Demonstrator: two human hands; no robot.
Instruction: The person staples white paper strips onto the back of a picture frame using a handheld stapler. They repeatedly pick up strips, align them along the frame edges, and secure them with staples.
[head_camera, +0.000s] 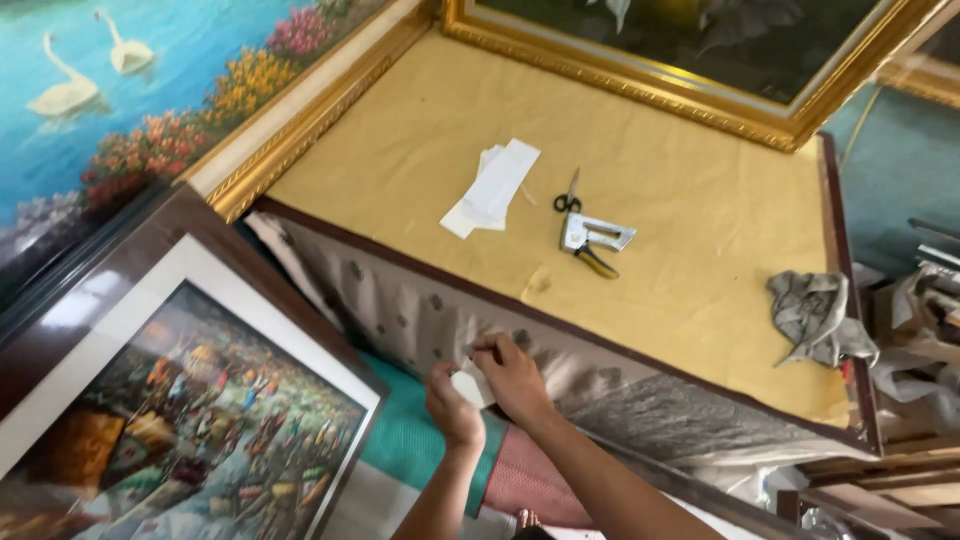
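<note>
My left hand (452, 405) and my right hand (512, 375) meet at the near side of a large frame lying face down, backed with yellow-brown paper (420, 170). Between the fingers of both hands is a small white strip (468, 384), pressed against the patterned grey cloth (400, 310) that hangs over the frame's dark edge. On the paper lie a stack of white strips (492, 188), black-handled scissors (568, 198) and a metal staple gun (594, 240).
A framed market painting (190, 420) leans at the lower left. A swan painting (120, 90) in a gilt frame stands at the upper left, another gilt-framed picture (700, 60) at the top. A crumpled grey rag (818, 315) lies at the right edge, clutter beyond.
</note>
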